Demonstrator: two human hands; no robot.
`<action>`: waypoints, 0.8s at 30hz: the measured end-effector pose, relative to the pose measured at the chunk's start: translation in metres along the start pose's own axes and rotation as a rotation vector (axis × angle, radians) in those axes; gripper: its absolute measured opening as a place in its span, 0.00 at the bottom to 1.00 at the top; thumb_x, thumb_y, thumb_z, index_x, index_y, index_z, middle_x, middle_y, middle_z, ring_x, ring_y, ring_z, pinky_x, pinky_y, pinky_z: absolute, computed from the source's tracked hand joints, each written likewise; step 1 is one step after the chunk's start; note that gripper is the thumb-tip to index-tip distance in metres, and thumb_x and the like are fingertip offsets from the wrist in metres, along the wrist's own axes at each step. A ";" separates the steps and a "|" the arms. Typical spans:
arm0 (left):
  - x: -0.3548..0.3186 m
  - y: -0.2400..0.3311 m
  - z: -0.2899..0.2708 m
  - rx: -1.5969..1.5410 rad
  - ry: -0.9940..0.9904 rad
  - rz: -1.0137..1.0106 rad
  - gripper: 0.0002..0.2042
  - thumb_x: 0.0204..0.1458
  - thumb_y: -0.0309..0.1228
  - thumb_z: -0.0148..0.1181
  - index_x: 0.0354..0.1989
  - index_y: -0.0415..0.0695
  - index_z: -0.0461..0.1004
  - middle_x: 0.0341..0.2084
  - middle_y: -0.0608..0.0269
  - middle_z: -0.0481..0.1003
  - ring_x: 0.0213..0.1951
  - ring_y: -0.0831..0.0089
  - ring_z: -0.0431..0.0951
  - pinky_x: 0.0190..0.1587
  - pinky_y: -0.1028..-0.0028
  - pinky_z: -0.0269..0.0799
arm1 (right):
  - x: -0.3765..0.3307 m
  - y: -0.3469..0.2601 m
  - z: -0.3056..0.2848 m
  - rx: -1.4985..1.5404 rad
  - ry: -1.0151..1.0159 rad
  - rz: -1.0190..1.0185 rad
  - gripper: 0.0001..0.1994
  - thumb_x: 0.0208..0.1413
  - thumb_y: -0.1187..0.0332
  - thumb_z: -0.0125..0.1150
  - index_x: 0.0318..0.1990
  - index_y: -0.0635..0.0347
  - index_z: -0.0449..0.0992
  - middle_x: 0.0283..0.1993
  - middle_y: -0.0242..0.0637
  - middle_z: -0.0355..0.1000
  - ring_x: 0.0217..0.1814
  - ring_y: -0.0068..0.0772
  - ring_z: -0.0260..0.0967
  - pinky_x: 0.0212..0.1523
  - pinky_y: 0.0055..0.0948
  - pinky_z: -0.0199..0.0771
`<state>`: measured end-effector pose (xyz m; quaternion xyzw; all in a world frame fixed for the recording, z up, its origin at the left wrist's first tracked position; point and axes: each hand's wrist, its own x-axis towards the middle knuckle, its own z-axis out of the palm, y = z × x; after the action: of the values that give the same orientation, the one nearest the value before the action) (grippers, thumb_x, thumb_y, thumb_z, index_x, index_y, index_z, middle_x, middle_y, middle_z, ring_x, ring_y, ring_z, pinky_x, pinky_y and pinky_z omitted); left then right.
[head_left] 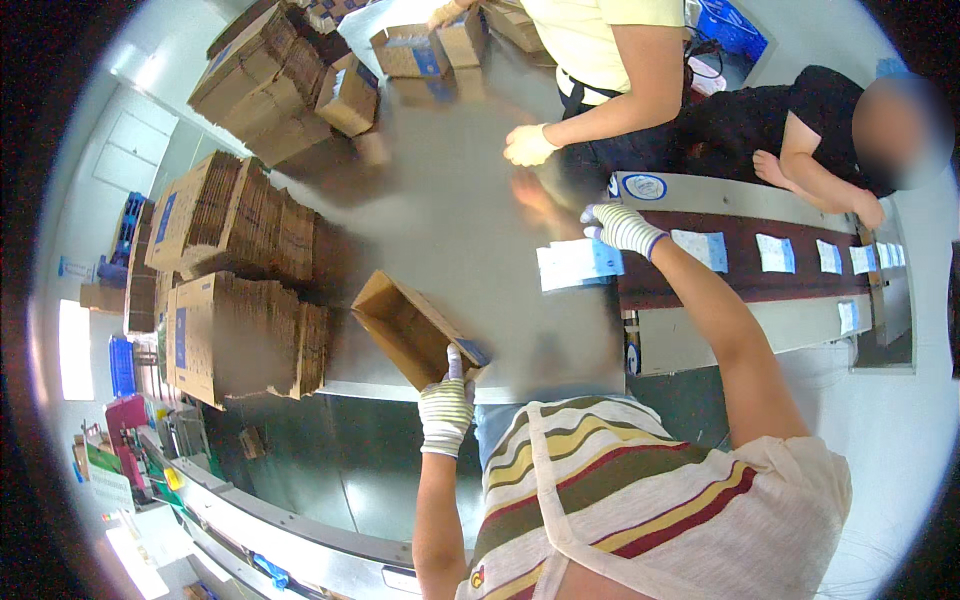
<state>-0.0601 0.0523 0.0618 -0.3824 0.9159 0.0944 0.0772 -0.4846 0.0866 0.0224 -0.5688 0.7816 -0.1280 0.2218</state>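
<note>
My left hand [447, 408], in a striped knit glove, grips the near end of an open cardboard box [408, 328]. The thumb lies over the box's rim beside a blue patch, and the box tilts on the metal table. No contents show inside it. My right hand [630, 231], gloved alike, reaches over the end of the conveyor with its fingers stretched out to the left. Just below those fingers lies a small fanned group of white-and-blue packets [580, 264], where the table meets the conveyor. Whether the fingertips touch them is hard to tell.
Single packets [775, 253] lie in a row along the dark conveyor belt [735, 228]. Stacks of folded cartons [240, 335] stand on the table's left side. Across the metal table [440, 170], one person's gloved hand [530, 145] hovers near filled boxes [410, 55]. Another person leans beside the conveyor.
</note>
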 end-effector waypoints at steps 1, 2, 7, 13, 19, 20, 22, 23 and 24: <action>0.001 0.000 0.000 0.002 -0.002 -0.006 0.33 0.50 0.35 0.52 0.64 0.39 0.47 0.26 0.49 0.75 0.23 0.54 0.74 0.30 0.60 0.70 | 0.005 0.005 -0.001 -0.068 -0.024 -0.017 0.14 0.49 0.67 0.61 0.42 0.64 0.73 0.43 0.46 0.73 0.47 0.46 0.70 0.50 0.36 0.68; 0.001 0.000 0.001 -0.012 0.024 0.011 0.33 0.50 0.34 0.52 0.64 0.39 0.47 0.25 0.49 0.75 0.22 0.53 0.74 0.29 0.59 0.70 | 0.010 0.011 -0.003 -0.087 -0.077 -0.016 0.14 0.48 0.67 0.61 0.42 0.64 0.73 0.43 0.47 0.73 0.47 0.46 0.70 0.50 0.36 0.68; 0.005 0.001 0.005 -0.022 0.020 0.008 0.34 0.49 0.33 0.53 0.64 0.40 0.46 0.25 0.50 0.75 0.22 0.52 0.74 0.28 0.59 0.69 | 0.021 0.010 -0.004 -0.093 -0.235 0.006 0.16 0.47 0.67 0.63 0.43 0.65 0.73 0.43 0.49 0.73 0.47 0.47 0.70 0.50 0.36 0.68; 0.005 -0.002 0.005 -0.034 -0.003 -0.015 0.35 0.48 0.33 0.53 0.65 0.42 0.45 0.26 0.50 0.76 0.22 0.52 0.74 0.29 0.59 0.69 | 0.026 -0.012 -0.018 -0.148 -0.305 -0.036 0.19 0.44 0.67 0.65 0.46 0.64 0.73 0.45 0.48 0.72 0.49 0.48 0.69 0.51 0.36 0.67; 0.006 -0.001 -0.003 0.004 -0.035 0.031 0.34 0.48 0.33 0.52 0.64 0.38 0.46 0.24 0.51 0.75 0.21 0.55 0.75 0.29 0.60 0.70 | 0.053 -0.002 0.028 -0.068 -0.562 0.080 0.44 0.30 0.60 0.72 0.60 0.59 0.59 0.60 0.43 0.61 0.62 0.43 0.58 0.60 0.34 0.58; 0.005 -0.004 0.003 0.009 -0.024 0.031 0.34 0.48 0.33 0.52 0.64 0.38 0.46 0.24 0.51 0.75 0.21 0.56 0.75 0.29 0.61 0.70 | 0.046 -0.012 0.042 -0.122 -0.552 0.126 0.46 0.26 0.58 0.74 0.59 0.60 0.61 0.57 0.45 0.64 0.60 0.43 0.60 0.59 0.33 0.59; 0.005 -0.006 0.007 0.008 0.010 0.027 0.34 0.48 0.34 0.52 0.63 0.38 0.47 0.22 0.53 0.74 0.19 0.57 0.74 0.27 0.62 0.69 | 0.047 -0.017 0.072 -0.140 -0.627 0.189 0.47 0.19 0.53 0.75 0.56 0.59 0.66 0.51 0.47 0.70 0.51 0.46 0.67 0.53 0.35 0.65; 0.004 -0.007 0.012 0.012 0.024 0.036 0.34 0.49 0.34 0.52 0.63 0.37 0.47 0.22 0.53 0.74 0.19 0.58 0.73 0.27 0.62 0.69 | 0.032 -0.036 0.077 -0.245 -0.579 0.046 0.41 0.22 0.50 0.71 0.52 0.57 0.70 0.48 0.49 0.71 0.46 0.46 0.71 0.50 0.37 0.67; 0.002 -0.009 0.015 0.021 0.038 0.041 0.33 0.49 0.35 0.52 0.63 0.37 0.48 0.21 0.54 0.74 0.18 0.58 0.73 0.26 0.63 0.68 | 0.019 -0.076 0.070 -0.446 -0.713 0.115 0.38 0.27 0.49 0.68 0.51 0.55 0.70 0.46 0.49 0.71 0.47 0.44 0.69 0.50 0.38 0.67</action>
<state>-0.0535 0.0480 0.0462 -0.3644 0.9259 0.0790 0.0616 -0.3919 0.0481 -0.0083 -0.5669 0.6950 0.2617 0.3565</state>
